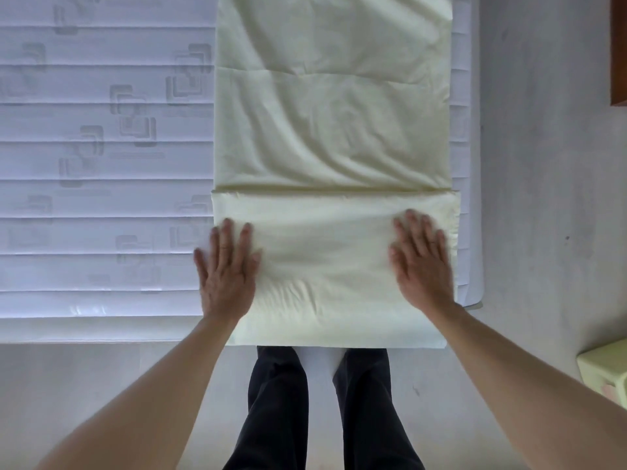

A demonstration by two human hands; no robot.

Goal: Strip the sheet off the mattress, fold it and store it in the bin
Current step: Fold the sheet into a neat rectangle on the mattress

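Note:
A pale cream sheet [332, 130] lies folded into a long strip on the right part of the bare white quilted mattress [101, 164]. Its near end is folded over, and the fold's far edge runs straight across the strip. My left hand [226, 271] lies flat with straight fingers on the left edge of that folded end, partly on the mattress. On the right side of the same fold my right hand [422, 262] presses flat, fingers spread. Neither hand grips the cloth.
The mattress's front edge runs just in front of my dark-trousered legs [319, 408]. Grey floor lies to the right of the bed. A pale green bin [607, 371] stands at the right edge of view, and a brown piece of furniture [619, 49] shows at the top right.

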